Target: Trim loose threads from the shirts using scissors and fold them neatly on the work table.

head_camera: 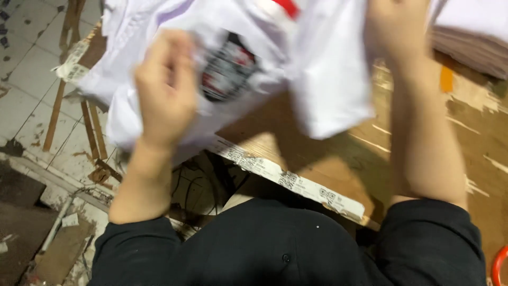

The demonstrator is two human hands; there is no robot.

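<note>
A worn wooden worktable [423, 137] with scuffed, paint-flecked boards fills the right and middle of the scene, its near edge carrying a long strip of white tape printed with small black square codes [288, 180]; to the left the floor is pale tile [26, 69], dirty and littered with wood scraps. A person in a black top stands close against the table edge and holds a white fabric garment with a dark printed patch and a bit of red at the top [317, 69] up above the boards, clear of the surface as far as I can see. The left hand [166, 90] is curled closed with a bunch of the cloth gripped on the left side, just beside the print. The right hand [397, 29] is raised at the far right of the garment and seems to pinch its upper edge, though the blur and the top of the view hide the fingers, so I cannot tell how tightly. At the far right corner lies a stack of folded pale and brownish cloth [471, 37]. To my eye the garment is being shaken out or turned between both hands; laying it flat would call for spreading the gathered cloth evenly.
</note>
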